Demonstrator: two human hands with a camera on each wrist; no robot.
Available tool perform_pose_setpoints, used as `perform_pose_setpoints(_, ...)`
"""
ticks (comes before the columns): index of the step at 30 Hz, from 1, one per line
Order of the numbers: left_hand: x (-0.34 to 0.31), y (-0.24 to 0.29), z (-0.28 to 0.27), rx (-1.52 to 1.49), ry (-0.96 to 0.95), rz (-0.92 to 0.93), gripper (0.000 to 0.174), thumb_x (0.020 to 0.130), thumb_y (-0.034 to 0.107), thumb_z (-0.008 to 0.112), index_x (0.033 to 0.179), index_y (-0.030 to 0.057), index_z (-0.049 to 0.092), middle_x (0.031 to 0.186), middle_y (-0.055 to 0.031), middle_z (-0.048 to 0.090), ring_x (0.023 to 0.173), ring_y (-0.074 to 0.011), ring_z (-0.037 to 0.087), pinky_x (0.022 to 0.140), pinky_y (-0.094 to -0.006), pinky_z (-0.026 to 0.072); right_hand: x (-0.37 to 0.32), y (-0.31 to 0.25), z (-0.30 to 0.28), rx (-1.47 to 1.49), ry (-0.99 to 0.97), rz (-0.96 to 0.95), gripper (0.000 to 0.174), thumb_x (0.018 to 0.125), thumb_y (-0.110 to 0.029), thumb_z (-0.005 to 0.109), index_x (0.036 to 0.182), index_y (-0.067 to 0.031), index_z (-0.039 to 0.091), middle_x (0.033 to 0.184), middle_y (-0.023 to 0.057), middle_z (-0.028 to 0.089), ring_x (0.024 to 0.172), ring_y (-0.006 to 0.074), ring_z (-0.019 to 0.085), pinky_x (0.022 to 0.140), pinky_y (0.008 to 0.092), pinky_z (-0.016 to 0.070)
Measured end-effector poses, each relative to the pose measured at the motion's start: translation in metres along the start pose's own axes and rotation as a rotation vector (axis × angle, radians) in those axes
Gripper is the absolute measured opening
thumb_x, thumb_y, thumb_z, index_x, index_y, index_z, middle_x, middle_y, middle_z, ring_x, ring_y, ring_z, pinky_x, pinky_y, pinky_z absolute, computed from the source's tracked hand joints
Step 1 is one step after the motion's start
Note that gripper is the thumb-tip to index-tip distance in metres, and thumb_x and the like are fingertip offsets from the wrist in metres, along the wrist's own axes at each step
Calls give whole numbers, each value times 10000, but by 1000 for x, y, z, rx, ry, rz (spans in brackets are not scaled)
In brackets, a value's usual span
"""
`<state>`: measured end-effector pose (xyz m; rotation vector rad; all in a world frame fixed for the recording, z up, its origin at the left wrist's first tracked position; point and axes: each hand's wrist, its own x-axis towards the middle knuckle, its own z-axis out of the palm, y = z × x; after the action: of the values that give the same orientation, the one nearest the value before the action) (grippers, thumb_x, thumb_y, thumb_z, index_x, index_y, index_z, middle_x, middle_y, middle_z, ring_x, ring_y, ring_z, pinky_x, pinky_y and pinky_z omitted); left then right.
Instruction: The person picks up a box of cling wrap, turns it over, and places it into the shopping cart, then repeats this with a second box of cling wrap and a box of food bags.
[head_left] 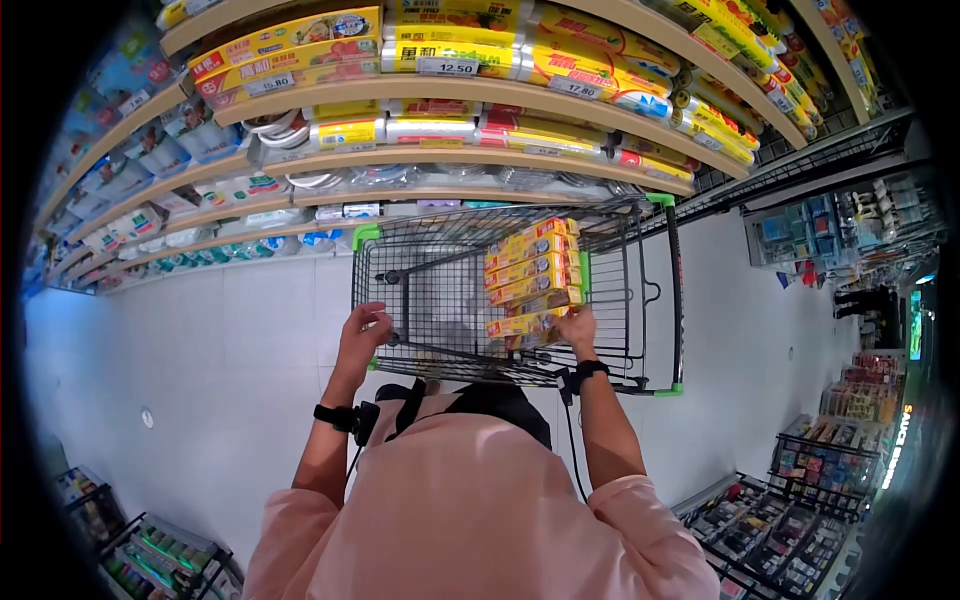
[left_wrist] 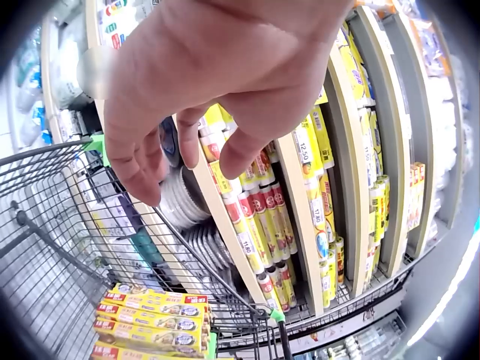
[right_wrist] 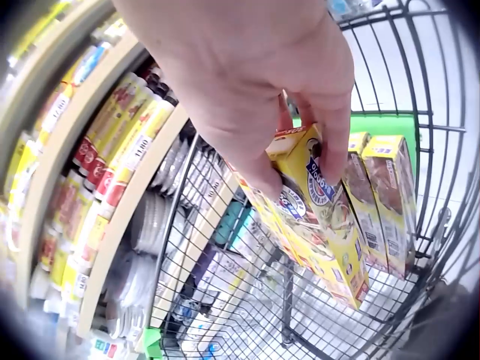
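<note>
In the head view my right hand (head_left: 577, 327) is over the shopping cart (head_left: 420, 290), pinching the near end of a long yellow cling film box (head_left: 520, 325). The right wrist view shows thumb and fingers on either side of that box's (right_wrist: 326, 225) upper end, its length slanting down into the cart. Several similar boxes (head_left: 530, 265) are lined up beside it, against the cart's green-trimmed end. My left hand (head_left: 368, 328) hovers at the cart's left near corner, fingers loosely bent and holding nothing. In the left wrist view this hand (left_wrist: 217, 82) overlaps the shelves beyond.
Store shelves (head_left: 480, 92) with yellow boxes, wrap rolls and price tags run along the cart's far side. The cart's handle (head_left: 676, 300) is at the right. Pale tiled floor (head_left: 210, 350) spreads to the left, and further display racks (head_left: 770, 530) stand behind on the right.
</note>
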<state>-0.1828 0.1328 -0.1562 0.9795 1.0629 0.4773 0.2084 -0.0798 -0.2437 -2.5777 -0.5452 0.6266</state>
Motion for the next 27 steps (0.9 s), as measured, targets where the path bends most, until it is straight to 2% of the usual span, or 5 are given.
perform_pose_setpoints(5, -16, 4, -3, -9, 45, -22, 299, 898, 134, 653, 1180, 68, 579, 1020, -23, 580, 928, -114, 577, 795, -279, 517, 39, 38, 57, 17, 8, 18, 622, 599, -253, 904, 1049, 28, 579, 977, 207, 697, 903, 347, 689, 802, 415, 551)
perform_pose_setpoints(8, -22, 4, -5, 20, 91, -66, 285, 903, 122, 645, 1172, 61, 577, 1023, -31, 579, 924, -118, 580, 798, -281, 516, 36, 23, 62, 40, 47, 109, 626, 622, -236, 885, 1091, 19, 558, 977, 198, 692, 910, 355, 682, 816, 426, 547)
perform_pose_setpoints(9, -25, 3, -6, 17, 96, -63, 278, 905, 115, 639, 1169, 56, 575, 1026, -35, 580, 923, -120, 582, 800, -282, 516, 33, 18, 65, 22, 140, 54, 523, 615, -233, 870, 1024, -3, 639, 913, 173, 714, 819, 332, 705, 731, 404, 559)
perform_pose_setpoints(18, -35, 11, -1, 32, 146, -76, 227, 921, 79, 597, 1143, 39, 572, 1028, -41, 593, 924, -130, 597, 798, -279, 514, 56, 17, 84, 25, 132, 49, 395, 746, -112, 729, 1111, -10, 615, 1025, 221, 684, 977, 378, 664, 840, 432, 524)
perform_pose_setpoints(27, -29, 14, 7, -29, 61, -60, 134, 939, 117, 605, 1062, 65, 604, 986, -18, 612, 873, -122, 608, 764, -271, 510, 40, 20, 71, 117, 277, -102, 399, 752, -6, 655, 1143, -3, 577, 1032, 228, 671, 989, 390, 652, 870, 426, 508)
